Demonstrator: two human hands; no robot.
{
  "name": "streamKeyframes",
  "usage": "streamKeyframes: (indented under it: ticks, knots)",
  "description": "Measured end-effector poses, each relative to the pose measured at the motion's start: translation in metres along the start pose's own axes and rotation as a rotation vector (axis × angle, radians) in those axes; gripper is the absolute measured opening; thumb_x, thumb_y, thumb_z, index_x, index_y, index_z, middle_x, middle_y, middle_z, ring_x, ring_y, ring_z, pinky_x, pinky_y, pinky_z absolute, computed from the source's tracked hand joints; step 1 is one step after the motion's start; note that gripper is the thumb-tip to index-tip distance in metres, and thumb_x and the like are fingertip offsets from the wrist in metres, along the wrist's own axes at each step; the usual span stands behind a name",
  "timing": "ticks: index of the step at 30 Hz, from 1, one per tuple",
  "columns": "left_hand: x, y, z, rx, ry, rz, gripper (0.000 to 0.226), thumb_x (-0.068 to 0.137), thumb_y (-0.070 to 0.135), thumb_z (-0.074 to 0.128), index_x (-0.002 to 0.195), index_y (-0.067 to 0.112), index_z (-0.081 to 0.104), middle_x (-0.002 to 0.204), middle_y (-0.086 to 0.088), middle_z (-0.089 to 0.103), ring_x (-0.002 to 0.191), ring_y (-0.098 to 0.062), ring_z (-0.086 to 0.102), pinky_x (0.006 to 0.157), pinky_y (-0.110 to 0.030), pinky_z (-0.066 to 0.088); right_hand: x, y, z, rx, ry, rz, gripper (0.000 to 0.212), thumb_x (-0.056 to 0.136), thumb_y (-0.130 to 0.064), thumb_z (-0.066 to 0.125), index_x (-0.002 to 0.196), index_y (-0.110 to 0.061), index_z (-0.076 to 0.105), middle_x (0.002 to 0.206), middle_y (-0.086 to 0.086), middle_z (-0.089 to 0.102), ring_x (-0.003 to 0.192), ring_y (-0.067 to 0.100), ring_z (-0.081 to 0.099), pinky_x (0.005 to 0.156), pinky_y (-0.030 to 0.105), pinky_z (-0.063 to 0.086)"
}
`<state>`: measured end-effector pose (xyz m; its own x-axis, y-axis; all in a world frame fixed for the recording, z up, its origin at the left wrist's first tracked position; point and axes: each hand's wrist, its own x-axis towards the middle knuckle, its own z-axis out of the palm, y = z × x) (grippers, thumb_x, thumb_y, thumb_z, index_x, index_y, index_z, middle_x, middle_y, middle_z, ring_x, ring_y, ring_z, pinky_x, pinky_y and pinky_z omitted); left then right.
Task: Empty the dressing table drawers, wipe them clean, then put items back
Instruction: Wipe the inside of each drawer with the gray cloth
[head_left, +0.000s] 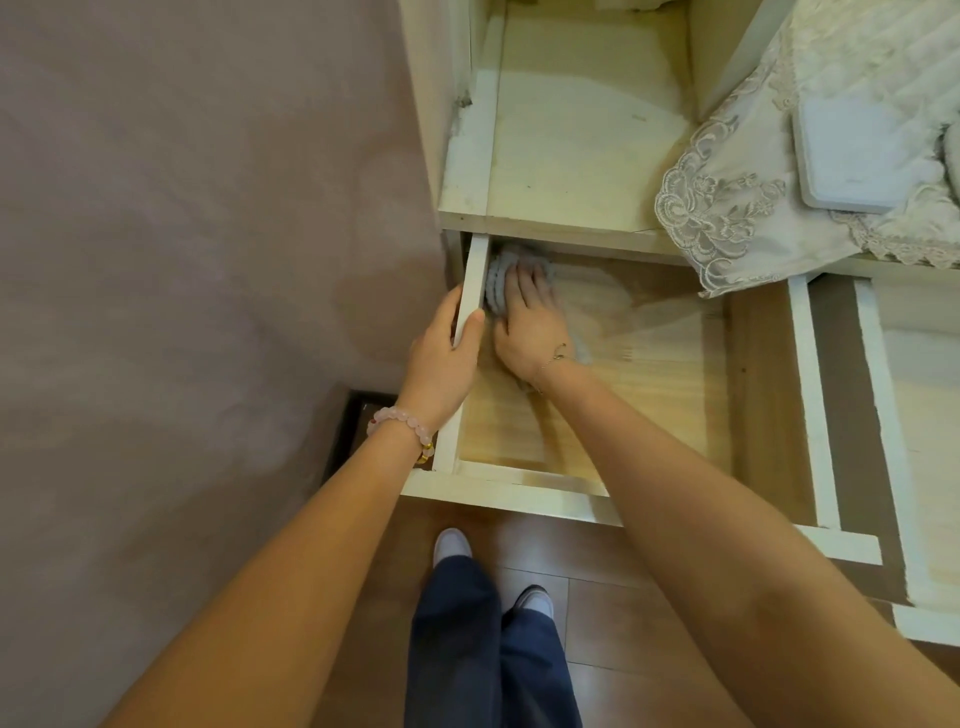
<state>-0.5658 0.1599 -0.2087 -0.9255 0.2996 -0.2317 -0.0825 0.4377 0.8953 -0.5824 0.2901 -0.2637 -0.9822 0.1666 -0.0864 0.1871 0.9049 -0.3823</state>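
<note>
Mauve wall (182, 208) at left, wooden floor (623, 623) below; the dressing table's pulled-out drawer (509, 493) fills the centre. Left grip (447, 358) is curled over the drawer's left side wall, thumb on the inner face. Right grip (530, 322) lies flat with straight fingers, pressing a grey cloth (496, 280) into the drawer's far-left corner; the cloth shows beyond and left of the fingertips, against the left wall. A lace cover (727, 208) overhangs the drawer's far-right corner and carries a flat white pad (872, 156). A second pulled-out drawer (883, 415) stands at right.
</note>
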Motion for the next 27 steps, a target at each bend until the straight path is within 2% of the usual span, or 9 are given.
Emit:
streamKeyframes:
  ticks: [4, 7, 9, 10, 13, 15, 21, 24, 27]
  knots:
    - [0.0, 0.001, -0.001, -0.003, -0.001, -0.01, 0.04, 0.1, 0.03, 0.038, 0.14, 0.027, 0.037, 0.102, 0.028, 0.049, 0.078, 0.027, 0.046, 0.063, 0.004, 0.037, -0.012, 0.021, -0.008, -0.064, -0.057, -0.102, 0.059, 0.096, -0.022, 0.036, 0.147, -0.005, 0.012, 0.156, 0.013, 0.013, 0.145, 0.027, 0.005, 0.116, 0.033, 0.002]
    - [0.001, -0.001, 0.0, -0.006, -0.004, -0.013, 0.042, 0.1, 0.033, 0.037, 0.142, 0.028, 0.035, 0.115, 0.023, 0.048, 0.093, 0.014, 0.048, 0.072, 0.0, 0.036, -0.02, 0.035, -0.012, -0.083, -0.108, -0.075, 0.057, 0.097, -0.018, 0.036, 0.147, -0.005, 0.013, 0.156, 0.012, 0.01, 0.145, 0.025, 0.003, 0.116, 0.035, 0.004]
    - [0.001, -0.003, 0.0, -0.017, -0.013, -0.025, 0.043, 0.1, 0.034, 0.037, 0.143, 0.029, 0.033, 0.123, 0.019, 0.046, 0.106, 0.006, 0.044, 0.081, -0.007, 0.034, -0.03, 0.053, -0.021, -0.065, -0.128, 0.021, 0.059, 0.094, -0.014, 0.038, 0.147, -0.004, 0.014, 0.156, 0.014, 0.011, 0.145, 0.028, 0.005, 0.117, 0.037, 0.007]
    - [0.002, -0.003, 0.0, -0.017, -0.02, -0.031, 0.044, 0.1, 0.034, 0.036, 0.143, 0.028, 0.033, 0.125, 0.018, 0.047, 0.106, 0.006, 0.045, 0.079, -0.005, 0.034, -0.036, 0.066, -0.029, -0.066, -0.129, 0.094, 0.06, 0.094, -0.012, 0.039, 0.147, -0.003, 0.013, 0.156, 0.015, 0.011, 0.144, 0.03, 0.007, 0.117, 0.038, 0.009]
    - [0.001, -0.001, 0.0, -0.014, -0.035, -0.036, 0.043, 0.101, 0.032, 0.036, 0.143, 0.025, 0.032, 0.108, 0.026, 0.048, 0.08, 0.025, 0.047, 0.06, 0.003, 0.037, -0.065, 0.118, -0.051, -0.121, -0.135, 0.253, 0.058, 0.093, -0.013, 0.031, 0.145, 0.005, 0.01, 0.154, 0.023, 0.011, 0.143, 0.036, 0.005, 0.117, 0.041, 0.004]
    - [0.001, -0.001, 0.0, -0.018, -0.033, -0.044, 0.043, 0.101, 0.031, 0.036, 0.143, 0.024, 0.032, 0.103, 0.028, 0.046, 0.073, 0.029, 0.045, 0.057, 0.004, 0.037, -0.083, 0.138, -0.058, -0.124, -0.118, 0.252, 0.059, 0.091, -0.019, 0.019, 0.142, 0.011, 0.012, 0.151, 0.029, 0.013, 0.141, 0.041, 0.005, 0.117, 0.045, -0.001]
    - [0.001, 0.0, 0.001, -0.01, -0.017, -0.047, 0.041, 0.101, 0.032, 0.035, 0.142, 0.026, 0.033, 0.1, 0.019, 0.053, 0.078, 0.003, 0.051, 0.056, 0.001, 0.041, -0.091, 0.135, -0.053, -0.09, -0.172, 0.303, 0.062, 0.098, -0.021, 0.039, 0.146, 0.002, 0.006, 0.155, 0.02, -0.001, 0.143, 0.036, -0.008, 0.113, 0.037, -0.012]
    - [0.001, 0.002, 0.002, -0.014, -0.014, -0.045, 0.041, 0.101, 0.03, 0.035, 0.142, 0.025, 0.034, 0.098, 0.019, 0.053, 0.077, 0.003, 0.051, 0.057, 0.0, 0.041, -0.083, 0.123, -0.05, -0.118, -0.175, 0.243, 0.062, 0.097, -0.023, 0.039, 0.146, 0.0, 0.009, 0.156, 0.018, 0.005, 0.143, 0.035, -0.006, 0.117, 0.04, -0.005]
    - [-0.001, 0.003, 0.001, -0.013, -0.013, -0.04, 0.038, 0.101, 0.028, 0.036, 0.139, 0.024, 0.037, 0.096, 0.024, 0.051, 0.073, 0.017, 0.051, 0.058, 0.003, 0.038, -0.07, 0.081, -0.04, -0.103, -0.25, 0.063, 0.058, 0.098, -0.021, 0.036, 0.147, -0.004, 0.01, 0.157, 0.014, 0.005, 0.144, 0.031, -0.003, 0.115, 0.036, 0.001]
